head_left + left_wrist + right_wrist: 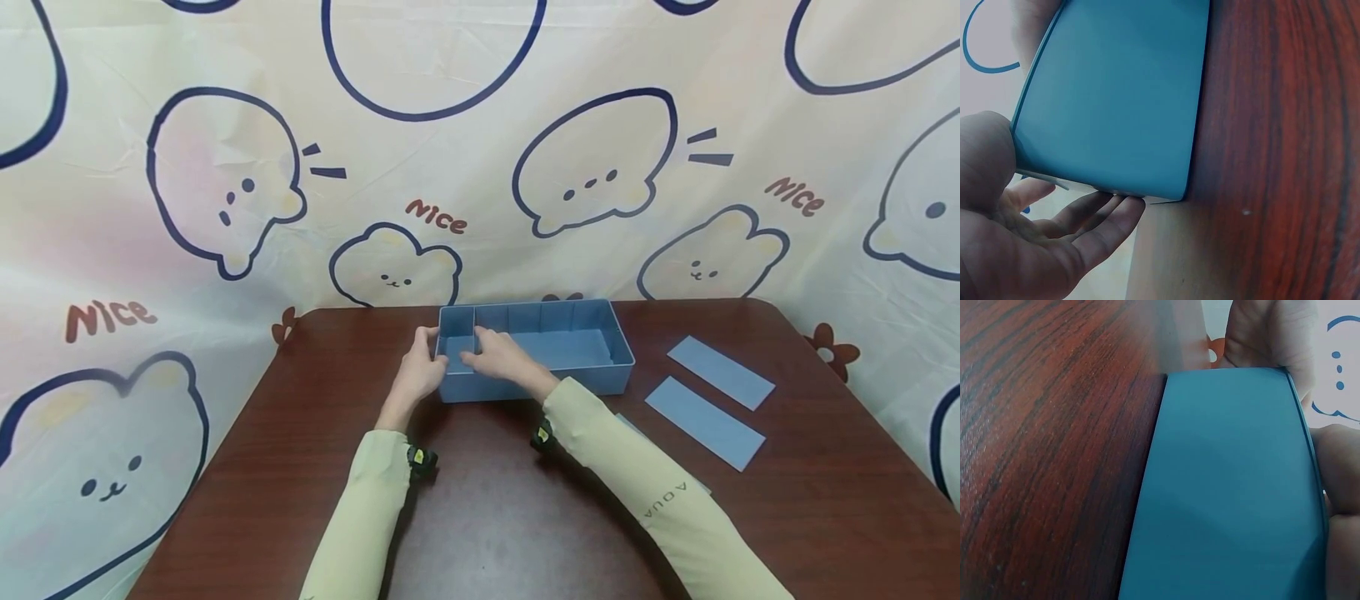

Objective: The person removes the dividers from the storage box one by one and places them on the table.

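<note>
A long blue open-topped box (536, 385) stands near the table's far edge. My left hand (417, 371) grips its left end, the thumb at the front corner of the rim and the fingers against the end wall. In the left wrist view, the same hand (1041, 237) is beside the box's outer wall (1110, 106). Over the front rim reaches my right hand (504, 357), pinching a thin blue divider (475, 323) that stands upright across the box near its left end. The right wrist view shows mainly the front wall (1229, 475), with the divider hidden.
On the table's right lie two flat blue rectangular panels (722, 372) (705, 422). Another blue panel (628, 423) is mostly covered by my right sleeve. A printed cloth (480, 167) hangs behind the dark wooden table (495, 517).
</note>
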The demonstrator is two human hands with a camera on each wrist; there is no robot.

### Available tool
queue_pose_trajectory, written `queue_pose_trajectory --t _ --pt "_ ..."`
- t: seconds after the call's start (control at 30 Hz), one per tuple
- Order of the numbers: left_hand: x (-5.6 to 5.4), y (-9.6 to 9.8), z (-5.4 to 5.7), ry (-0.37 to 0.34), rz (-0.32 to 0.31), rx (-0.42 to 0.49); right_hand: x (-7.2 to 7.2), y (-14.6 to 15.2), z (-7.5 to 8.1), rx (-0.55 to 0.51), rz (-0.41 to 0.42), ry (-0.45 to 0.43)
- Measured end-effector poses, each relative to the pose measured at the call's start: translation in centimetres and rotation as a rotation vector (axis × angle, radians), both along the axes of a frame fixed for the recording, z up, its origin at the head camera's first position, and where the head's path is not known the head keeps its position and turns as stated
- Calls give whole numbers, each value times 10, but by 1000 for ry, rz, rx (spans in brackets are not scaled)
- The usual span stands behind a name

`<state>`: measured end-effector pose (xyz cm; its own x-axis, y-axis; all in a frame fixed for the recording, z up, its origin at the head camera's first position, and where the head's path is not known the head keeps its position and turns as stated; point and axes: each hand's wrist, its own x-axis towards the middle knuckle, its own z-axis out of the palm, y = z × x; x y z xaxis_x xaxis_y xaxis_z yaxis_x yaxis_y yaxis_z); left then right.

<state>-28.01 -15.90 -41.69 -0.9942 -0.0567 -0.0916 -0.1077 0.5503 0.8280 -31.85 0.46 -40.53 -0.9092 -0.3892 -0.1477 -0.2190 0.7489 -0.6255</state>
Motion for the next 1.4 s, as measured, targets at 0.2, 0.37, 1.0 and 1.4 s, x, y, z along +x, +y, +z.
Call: queue_pose_trajectory --t 0.2,0.37,1.0,1.4 --pt "0 0 -1 0 2 -4 0 0 0 -7 2 -5" --pt "0 0 -1 3 3 3 0 1 1 -9 1 15" --pt "1 0 -1 6 2 5 4 4 3 -131 -65 128" --pt "1 0 0 13 2 13 7 4 15 -143 -83 142"
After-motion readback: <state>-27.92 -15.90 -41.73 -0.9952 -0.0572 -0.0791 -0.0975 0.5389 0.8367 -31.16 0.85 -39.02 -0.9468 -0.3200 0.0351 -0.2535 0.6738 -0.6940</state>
